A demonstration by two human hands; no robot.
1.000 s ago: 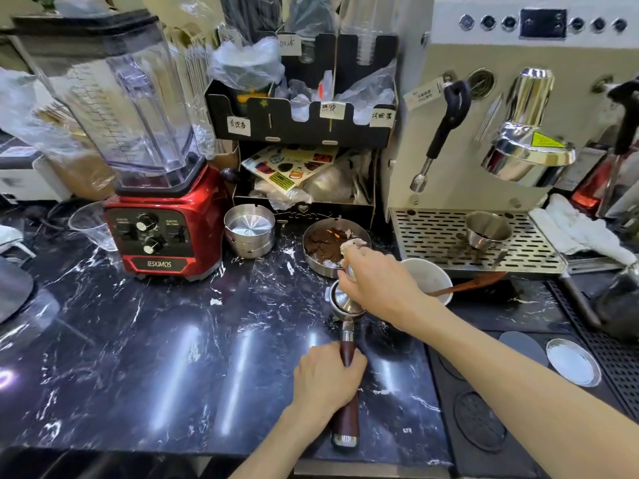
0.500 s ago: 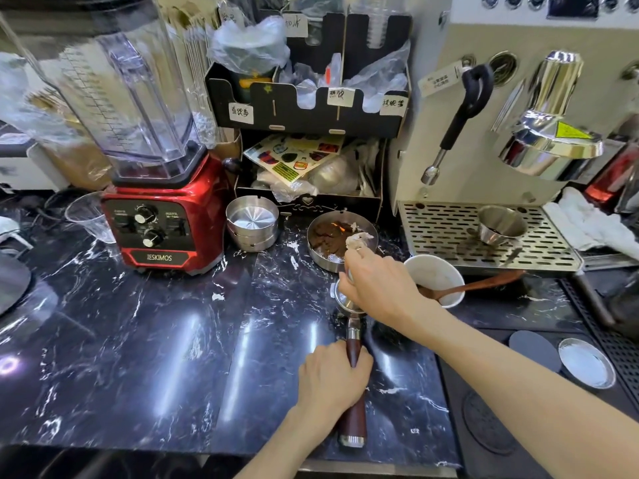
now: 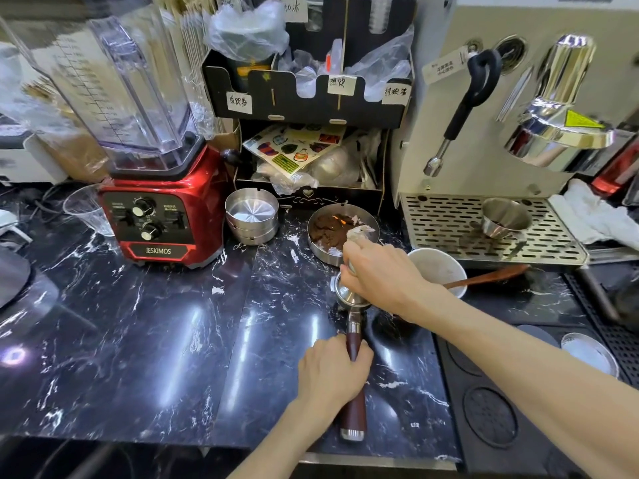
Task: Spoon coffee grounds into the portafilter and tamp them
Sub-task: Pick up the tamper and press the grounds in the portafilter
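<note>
The portafilter lies on the dark marble counter with its steel basket [image 3: 346, 296] pointing away from me and its brown handle [image 3: 356, 409] toward me. My left hand [image 3: 332, 371] grips the handle near its middle. My right hand [image 3: 380, 274] sits right over the basket, closed on a metal tamper whose silvery end [image 3: 359, 233] shows past my fingers. The inside of the basket is hidden by this hand. Just behind stands a round metal bowl [image 3: 320, 252] with brown coffee grounds [image 3: 328, 231].
A white cup [image 3: 437, 267] with a wooden spoon [image 3: 491, 276] stands right of the basket. The espresso machine's drip tray [image 3: 449, 223] is at the back right, a red blender [image 3: 162, 219] at the back left, stacked metal tins [image 3: 251, 216] between. A black mat [image 3: 484, 409] lies at the right.
Both hands keep their grips and places on the portafilter. Only the view has shifted slightly down and to the right.
</note>
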